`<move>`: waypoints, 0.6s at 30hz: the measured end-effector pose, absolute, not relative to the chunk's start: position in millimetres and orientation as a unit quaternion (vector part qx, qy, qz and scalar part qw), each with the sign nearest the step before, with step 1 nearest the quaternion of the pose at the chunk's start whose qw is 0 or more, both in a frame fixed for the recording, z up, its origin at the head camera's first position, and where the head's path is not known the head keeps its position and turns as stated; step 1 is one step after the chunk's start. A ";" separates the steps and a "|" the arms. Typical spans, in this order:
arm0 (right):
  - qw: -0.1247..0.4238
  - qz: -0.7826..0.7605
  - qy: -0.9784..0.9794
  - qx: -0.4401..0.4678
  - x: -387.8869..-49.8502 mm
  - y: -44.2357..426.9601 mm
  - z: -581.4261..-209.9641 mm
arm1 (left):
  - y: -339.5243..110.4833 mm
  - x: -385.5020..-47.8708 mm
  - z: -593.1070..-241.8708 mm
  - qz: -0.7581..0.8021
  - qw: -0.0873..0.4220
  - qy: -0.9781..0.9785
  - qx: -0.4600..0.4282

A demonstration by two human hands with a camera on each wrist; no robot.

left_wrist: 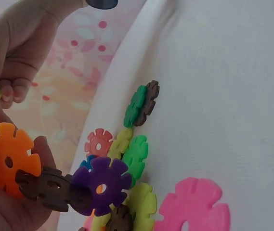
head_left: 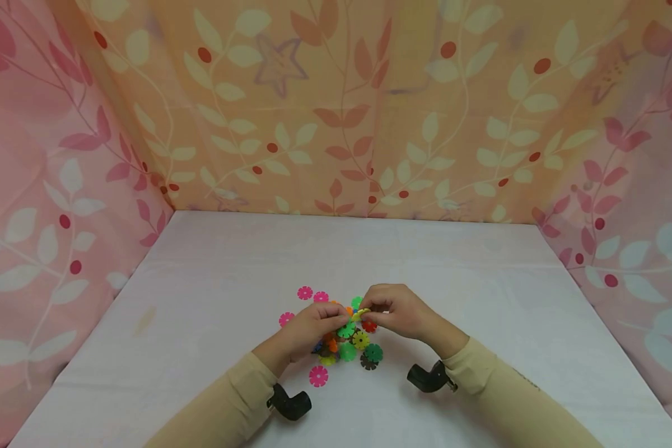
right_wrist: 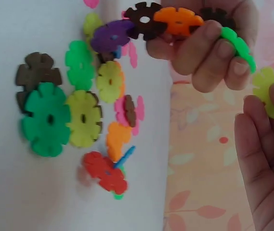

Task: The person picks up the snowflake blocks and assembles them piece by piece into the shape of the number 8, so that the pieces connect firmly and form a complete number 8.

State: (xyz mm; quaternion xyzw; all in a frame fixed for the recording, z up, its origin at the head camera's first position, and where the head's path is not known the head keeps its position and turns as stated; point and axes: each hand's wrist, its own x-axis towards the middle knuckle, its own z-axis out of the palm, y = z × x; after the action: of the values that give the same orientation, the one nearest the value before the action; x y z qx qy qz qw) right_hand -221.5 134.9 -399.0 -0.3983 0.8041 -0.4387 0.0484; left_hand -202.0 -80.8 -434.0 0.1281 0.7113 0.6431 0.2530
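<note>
The left hand (head_left: 313, 326) grips a chain of notched plastic discs; in the right wrist view it runs from a purple disc (right_wrist: 111, 36) through brown and orange (right_wrist: 177, 21) to a light green disc (right_wrist: 239, 48) at its end. Between thumb and fingertips, the right hand (right_wrist: 267, 159) pinches a yellow disc (right_wrist: 270, 89). That disc's edge is close to the green one; whether they touch I cannot tell. From the left wrist camera, the orange disc (left_wrist: 12, 156) and the purple disc (left_wrist: 103, 185) hang across the left palm's front.
Loose discs lie piled under the hands, among them a red one (right_wrist: 105, 172), a dark green one (right_wrist: 47, 119) and a pink one (head_left: 318, 376) nearer the front. Patterned cloth walls (head_left: 336, 112) enclose the white table (head_left: 229, 261). Black mounts (head_left: 292, 403) are on both wrists.
</note>
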 end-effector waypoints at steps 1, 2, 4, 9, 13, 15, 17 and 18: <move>0.054 -0.439 0.805 -0.396 -221.6 134.9 -401.2 | -80.6 -201.7 -434.9 0.648 0.256 0.707 0.122; 0.058 -0.439 0.807 -0.391 -218.7 133.7 -398.2 | -80.4 -201.4 -435.5 0.654 0.260 0.701 0.115; 0.062 -0.438 0.812 -0.382 -213.1 131.3 -391.7 | -79.9 -201.3 -436.7 0.664 0.268 0.690 0.108; 0.063 -0.430 0.826 -0.359 -207.1 127.9 -386.9 | -79.7 -202.2 -440.0 0.679 0.276 0.673 0.095; 0.054 -0.424 0.833 -0.352 -215.4 131.6 -405.6 | -79.0 -202.9 -439.7 0.679 0.277 0.674 0.093; 0.051 -0.425 0.833 -0.350 -218.4 133.2 -412.3 | -78.4 -203.0 -438.3 0.676 0.278 0.677 0.087; 0.053 -0.436 0.826 -0.354 -219.6 133.3 -415.1 | -77.7 -202.6 -436.4 0.670 0.280 0.683 0.077; 0.055 -0.442 0.822 -0.356 -219.9 133.3 -416.2 | -77.3 -202.1 -435.4 0.666 0.281 0.687 0.071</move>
State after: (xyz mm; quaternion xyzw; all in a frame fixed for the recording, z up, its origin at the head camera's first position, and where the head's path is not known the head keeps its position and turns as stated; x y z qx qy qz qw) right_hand -219.9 133.3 -416.2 -0.3558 0.8218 -0.4416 0.0550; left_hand -202.1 -77.3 -435.4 0.0706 0.6872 0.6663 0.2808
